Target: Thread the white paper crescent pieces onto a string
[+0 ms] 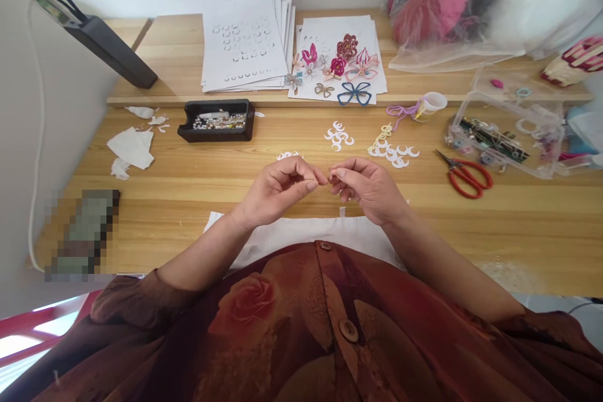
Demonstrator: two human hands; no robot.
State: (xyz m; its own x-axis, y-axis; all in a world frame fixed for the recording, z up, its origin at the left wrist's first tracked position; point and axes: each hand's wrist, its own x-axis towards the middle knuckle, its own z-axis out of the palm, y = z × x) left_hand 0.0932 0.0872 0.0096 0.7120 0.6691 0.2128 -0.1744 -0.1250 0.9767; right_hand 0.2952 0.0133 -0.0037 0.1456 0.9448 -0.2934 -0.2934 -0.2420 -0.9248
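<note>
My left hand (282, 191) and my right hand (366, 190) meet fingertip to fingertip above the wooden table, each with thumb and fingers pinched together. Whatever lies between the fingertips is too small to make out. Just behind my left hand, white paper crescents (288, 156) are partly hidden by it. Another cluster of white crescents (339, 136) lies beyond the fingertips. Farther right, more crescents (394, 154) touch a small bundle of pale yellow cord (382, 135). Below my hands, a white sheet (301, 230) is partly covered by my arms and shirt.
A black box of beads (217, 122) stands behind on the left, near torn paper (132, 147) and a phone-like device (89, 232). Red-handled pliers (466, 176) and a clear plastic case (509, 132) lie right. Finished flower and butterfly ornaments (355, 94) rest on papers at the back.
</note>
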